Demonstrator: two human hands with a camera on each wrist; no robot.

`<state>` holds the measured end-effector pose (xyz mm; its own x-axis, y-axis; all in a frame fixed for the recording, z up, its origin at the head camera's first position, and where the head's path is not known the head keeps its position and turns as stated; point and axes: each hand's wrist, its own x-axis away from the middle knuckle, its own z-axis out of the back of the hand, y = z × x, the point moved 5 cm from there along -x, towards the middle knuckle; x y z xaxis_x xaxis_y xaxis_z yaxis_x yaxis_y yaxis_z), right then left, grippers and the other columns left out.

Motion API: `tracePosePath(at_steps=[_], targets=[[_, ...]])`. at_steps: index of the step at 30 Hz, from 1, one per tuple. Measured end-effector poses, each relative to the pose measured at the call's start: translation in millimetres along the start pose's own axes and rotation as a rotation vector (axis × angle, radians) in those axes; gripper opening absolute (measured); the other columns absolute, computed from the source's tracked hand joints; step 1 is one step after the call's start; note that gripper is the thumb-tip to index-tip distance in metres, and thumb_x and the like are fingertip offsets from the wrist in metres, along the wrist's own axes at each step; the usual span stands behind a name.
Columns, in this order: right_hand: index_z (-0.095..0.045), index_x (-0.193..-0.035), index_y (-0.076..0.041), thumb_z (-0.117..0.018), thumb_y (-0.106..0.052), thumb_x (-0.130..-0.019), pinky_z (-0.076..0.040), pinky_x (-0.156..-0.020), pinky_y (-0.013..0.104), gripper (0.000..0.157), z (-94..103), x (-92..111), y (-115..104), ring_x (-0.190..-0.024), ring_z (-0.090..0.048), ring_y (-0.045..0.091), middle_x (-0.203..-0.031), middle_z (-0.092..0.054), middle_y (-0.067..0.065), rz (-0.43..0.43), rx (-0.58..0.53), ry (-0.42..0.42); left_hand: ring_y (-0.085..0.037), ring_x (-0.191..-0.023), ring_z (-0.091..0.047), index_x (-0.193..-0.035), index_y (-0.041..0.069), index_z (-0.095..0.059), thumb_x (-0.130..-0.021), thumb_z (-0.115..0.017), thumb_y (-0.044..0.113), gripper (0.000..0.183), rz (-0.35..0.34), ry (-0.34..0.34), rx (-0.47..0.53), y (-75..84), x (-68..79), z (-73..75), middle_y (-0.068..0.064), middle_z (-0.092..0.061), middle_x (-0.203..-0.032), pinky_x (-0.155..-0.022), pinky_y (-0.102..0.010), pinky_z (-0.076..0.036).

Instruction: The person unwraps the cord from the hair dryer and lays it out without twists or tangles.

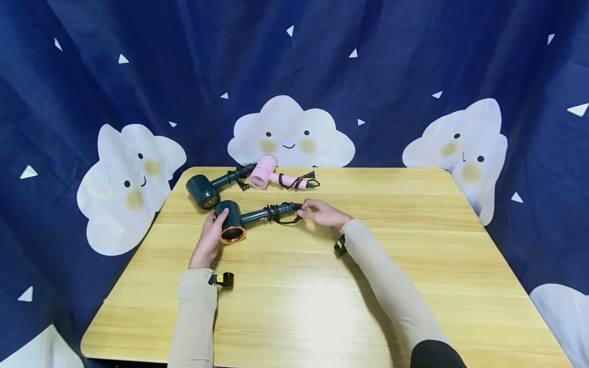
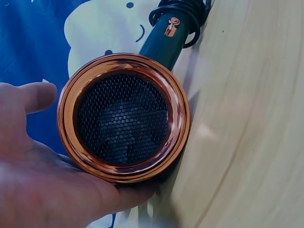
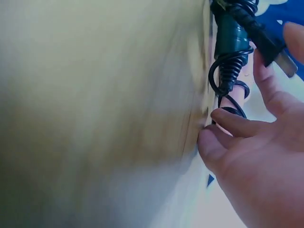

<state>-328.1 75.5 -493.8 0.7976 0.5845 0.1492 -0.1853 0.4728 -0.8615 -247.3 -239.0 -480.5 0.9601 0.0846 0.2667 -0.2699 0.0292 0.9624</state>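
Observation:
A dark green hair dryer (image 1: 228, 212) with a copper-coloured ring lies on the table, its black cord wound round the handle. My left hand (image 1: 209, 240) holds its barrel from the left, thumb along the top. In the left wrist view the copper ring (image 2: 123, 173) and dark mesh face the camera, and the fingertips are hidden behind the barrel. At the handle's end my right hand (image 1: 324, 213) pinches the cord's plug (image 3: 268, 45) between thumb and forefinger. The other fingers (image 3: 242, 124) are bent beside the looped cord.
Just behind lies another dark green hair dryer (image 1: 201, 190), its head close to the held one. A pink hair dryer (image 1: 264, 171) with a wound black cord lies near the back edge of the wooden table (image 1: 391, 276). A blue curtain (image 1: 391, 61) with clouds surrounds the table.

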Motion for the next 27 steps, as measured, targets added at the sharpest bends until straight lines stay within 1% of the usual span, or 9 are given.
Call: tracePosePath(at_steps=[5,7,11,14,17,20,22,24,27], targets=[[-0.058,-0.108,-0.011,-0.052,-0.044,-0.1,-0.03,-0.117,0.053,0.035,-2.9,-6.4,-2.7,-0.134,-0.045,0.031,-0.137,-0.052,0.01,-0.043,-0.142,0.054,-0.027,-0.15,-0.025,-0.158,0.01,-0.005,-0.102,-0.042,0.051,0.079,-0.024,-0.004,0.024,-8.8,-6.7,0.0,-0.015,-0.021,-0.163,-0.124,-0.039,-0.019],[-0.058,-0.112,-0.009,-0.052,-0.044,-0.1,-0.028,-0.117,0.053,0.037,-4.9,-8.4,-3.0,-0.133,-0.045,0.031,-0.135,-0.053,0.012,-0.059,-0.188,0.064,-0.026,-0.15,-0.025,-0.158,0.01,-0.005,-0.102,-0.042,0.049,0.078,-0.022,-0.009,0.031,-9.7,-7.6,-0.4,-0.015,-0.02,-0.164,-0.124,-0.039,-0.019],[-0.057,-0.118,-0.007,-0.049,-0.041,-0.102,-0.032,-0.115,0.052,0.039,-7.2,-10.8,-2.7,-0.126,-0.049,0.031,-0.128,-0.056,0.013,-0.101,-0.234,0.104,-0.026,-0.15,-0.025,-0.159,0.011,-0.005,-0.104,-0.043,0.044,0.074,-0.014,-0.007,0.056,-9.5,-8.2,-1.1,-0.014,-0.019,-0.164,-0.124,-0.038,-0.019],[-0.055,-0.122,-0.004,-0.048,-0.036,-0.103,-0.031,-0.115,0.052,0.038,-8.5,-10.1,-5.8,-0.126,-0.048,0.031,-0.129,-0.054,0.014,-0.134,-0.305,0.15,-0.026,-0.15,-0.026,-0.159,0.012,-0.004,-0.104,-0.043,0.042,0.074,-0.008,-0.002,0.094,-9.0,-8.9,-1.8,-0.013,-0.018,-0.164,-0.124,-0.037,-0.02],[-0.053,-0.12,-0.004,-0.05,-0.033,-0.103,-0.033,-0.115,0.049,0.034,-10.3,-10.4,-10.2,-0.123,-0.047,0.027,-0.131,-0.051,0.014,-0.161,-0.424,0.2,-0.025,-0.15,-0.025,-0.159,0.014,0.0,-0.103,-0.045,0.043,0.077,-0.001,-0.001,0.129,-8.6,-9.8,-2.4,-0.012,-0.016,-0.165,-0.124,-0.037,-0.02],[-0.052,-0.114,-0.004,-0.053,-0.032,-0.102,-0.038,-0.112,0.048,0.03,-11.8,-12.2,-12.5,-0.117,-0.047,0.023,-0.132,-0.05,0.012,-0.171,-0.553,0.256,-0.024,-0.15,-0.027,-0.159,0.015,-0.001,-0.103,-0.047,0.043,0.078,-0.001,-0.003,0.157,-7.9,-10.1,-2.8,-0.011,-0.017,-0.165,-0.123,-0.037,-0.023],[-0.051,-0.114,-0.002,-0.056,-0.029,-0.101,-0.041,-0.111,0.046,0.031,-13.1,-13.2,-12.4,-0.118,-0.048,0.023,-0.135,-0.05,0.013,-0.17,-0.626,0.288,-0.025,-0.148,-0.029,-0.159,0.016,-0.003,-0.102,-0.047,0.042,0.077,0.001,-0.004,0.178,-7.4,-10.1,-3.0,-0.011,-0.019,-0.164,-0.122,-0.037,-0.026],[-0.051,-0.12,0.003,-0.057,-0.026,-0.1,-0.042,-0.112,0.043,0.035,-14.1,-13.3,-10.4,-0.126,-0.049,0.026,-0.14,-0.048,0.016,-0.17,-0.7,0.313,-0.025,-0.147,-0.032,-0.159,0.016,-0.005,-0.103,-0.047,0.04,0.075,0.011,-0.004,0.199,-7.6,-9.7,-2.6,-0.011,-0.021,-0.164,-0.121,-0.037,-0.028],[-0.046,-0.132,0.009,-0.056,-0.02,-0.1,-0.041,-0.113,0.04,0.044,-14.7,-12.9,-4.5,-0.135,-0.047,0.031,-0.148,-0.043,0.02,-0.174,-0.812,0.346,-0.024,-0.148,-0.029,-0.159,0.016,-0.001,-0.103,-0.047,0.037,0.076,0.03,-0.002,0.229,-8.2,-9.9,-2.4,-0.01,-0.017,-0.165,-0.121,-0.036,-0.027]])
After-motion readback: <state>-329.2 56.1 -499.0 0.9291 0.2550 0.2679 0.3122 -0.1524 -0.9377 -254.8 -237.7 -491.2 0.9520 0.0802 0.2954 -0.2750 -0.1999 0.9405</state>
